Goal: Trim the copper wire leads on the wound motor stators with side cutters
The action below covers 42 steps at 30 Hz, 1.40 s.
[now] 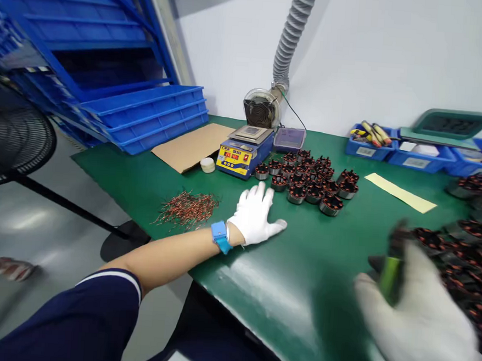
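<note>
My left hand, in a white glove, lies flat on the green table with its fingers spread and nothing in it. Just left of it is a heap of short copper wire pieces. Beyond its fingertips stands a cluster of motor stators with copper windings. At the right, my gloved right hand is closed around green-handled pliers, raised above the table. Motion blurs this hand and the dark head of the tool. More stators are massed beside and behind it, partly hidden.
A blue-and-yellow solder pot stands at the back, before a fan with a grey duct. Cardboard, a yellow paper strip, small blue bins and a clock lie around. Blue crates and a floor fan are left.
</note>
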Motion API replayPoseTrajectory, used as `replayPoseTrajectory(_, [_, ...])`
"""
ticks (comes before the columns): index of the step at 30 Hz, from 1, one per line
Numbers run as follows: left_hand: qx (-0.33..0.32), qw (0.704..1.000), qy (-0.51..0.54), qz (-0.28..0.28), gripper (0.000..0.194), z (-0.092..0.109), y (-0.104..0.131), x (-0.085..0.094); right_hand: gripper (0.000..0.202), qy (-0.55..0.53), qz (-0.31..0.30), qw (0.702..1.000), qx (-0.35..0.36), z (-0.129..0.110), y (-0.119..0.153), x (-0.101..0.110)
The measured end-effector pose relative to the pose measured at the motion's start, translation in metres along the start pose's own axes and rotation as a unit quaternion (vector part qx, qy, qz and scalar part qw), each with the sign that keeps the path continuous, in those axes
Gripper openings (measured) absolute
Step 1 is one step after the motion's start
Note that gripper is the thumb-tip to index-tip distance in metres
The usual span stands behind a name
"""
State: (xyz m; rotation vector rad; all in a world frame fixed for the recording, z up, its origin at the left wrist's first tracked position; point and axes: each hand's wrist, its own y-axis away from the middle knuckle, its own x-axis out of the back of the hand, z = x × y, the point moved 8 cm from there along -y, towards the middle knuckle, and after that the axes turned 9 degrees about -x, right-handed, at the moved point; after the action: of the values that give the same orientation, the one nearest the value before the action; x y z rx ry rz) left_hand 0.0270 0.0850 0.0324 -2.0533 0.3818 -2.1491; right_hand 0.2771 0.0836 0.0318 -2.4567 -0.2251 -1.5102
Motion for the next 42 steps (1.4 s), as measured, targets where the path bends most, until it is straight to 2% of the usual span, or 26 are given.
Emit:
replayPoseTrajectory(3, [-0.035, 0.997, -0.013, 0.069, 0.058, 0.009, -0.033, 0.012, 0.059, 0.13, -0.067, 0.983, -0.114, 0.005, -0.01, -0.009])
replayPoseTrajectory(6, [-0.075, 0.996, -0.01, 0.049, 0.041, 0.025, -0.073, 0.002, 0.054, 0.178, -0.106, 0.97, -0.127, 0.0, -0.014, -0.017])
replayPoseTrajectory(9, [-0.088, 0.996, 0.009, 0.025, 0.033, 0.031, -0.085, -0.006, 0.055, 0.2, -0.103, 0.962, -0.155, 0.008, -0.016, -0.018])
replayPoseTrajectory(11, [-0.107, 0.994, 0.021, 0.019, 0.03, 0.034, -0.071, -0.005, 0.054, 0.219, -0.087, 0.959, -0.155, 0.012, -0.016, -0.017])
replayPoseTrajectory(14, [-0.171, 0.984, 0.045, -0.003, 0.026, 0.044, -0.023, 0.004, 0.053, 0.234, -0.065, 0.964, -0.11, 0.01, -0.016, -0.019])
replayPoseTrajectory(17, [-0.269, 0.957, 0.096, -0.058, 0.022, 0.057, 0.025, 0.017, 0.054, 0.24, -0.059, 0.966, -0.08, 0.005, -0.012, -0.02])
replayPoseTrajectory(19, [-0.291, 0.938, 0.161, -0.097, 0.027, 0.056, 0.042, 0.026, 0.053, 0.229, -0.038, 0.97, -0.07, -0.001, -0.01, -0.016])
replayPoseTrajectory(22, [-0.258, 0.905, 0.323, -0.101, 0.067, 0.034, 0.041, 0.039, 0.057, 0.162, 0.008, 0.987, -0.004, -0.024, -0.005, -0.006])
replayPoseTrajectory(25, [-0.214, 0.864, 0.45, -0.071, 0.108, 0.01, 0.034, 0.042, 0.068, 0.047, -0.01, 0.995, 0.086, -0.051, 0.002, -0.007])
replayPoseTrajectory(26, [-0.202, 0.858, 0.465, -0.076, 0.12, 0.007, 0.035, 0.038, 0.063, 0.013, -0.034, 0.994, 0.104, -0.058, 0.005, -0.011])
replayPoseTrajectory(28, [-0.174, 0.864, 0.459, -0.111, 0.137, 0.009, 0.04, 0.024, 0.037, -0.01, -0.094, 0.988, 0.122, -0.071, 0.011, -0.025])
replayPoseTrajectory(30, [-0.149, 0.883, 0.425, -0.136, 0.137, 0.019, 0.05, 0.01, 0.026, 0.041, -0.154, 0.978, 0.134, -0.08, 0.018, -0.042])
replayPoseTrajectory(32, [-0.141, 0.906, 0.371, -0.147, 0.117, 0.033, 0.057, 0.0, 0.026, 0.122, -0.189, 0.963, 0.15, -0.084, 0.027, -0.055])
replayPoseTrajectory(34, [-0.152, 0.918, 0.334, -0.15, 0.099, 0.045, 0.06, -0.006, 0.023, 0.154, -0.211, 0.951, 0.166, -0.084, 0.032, -0.059])
replayPoseTrajectory(36, [-0.162, 0.917, 0.326, -0.16, 0.098, 0.05, 0.061, -0.01, 0.019, 0.118, -0.269, 0.944, 0.154, -0.078, 0.034, -0.058])
replayPoseTrajectory(38, [-0.161, 0.911, 0.338, -0.171, 0.103, 0.048, 0.059, -0.012, 0.012, 0.052, -0.311, 0.944, 0.096, -0.068, 0.028, -0.054])
replayPoseTrajectory(40, [-0.162, 0.905, 0.352, -0.174, 0.106, 0.045, 0.058, -0.012, 0.032, 0.005, -0.27, 0.962, 0.031, -0.059, 0.014, -0.045])
replayPoseTrajectory(42, [-0.154, 0.904, 0.362, -0.167, 0.106, 0.042, 0.057, -0.011, 0.046, -0.033, -0.182, 0.982, 0.026, -0.064, 0.003, -0.036])
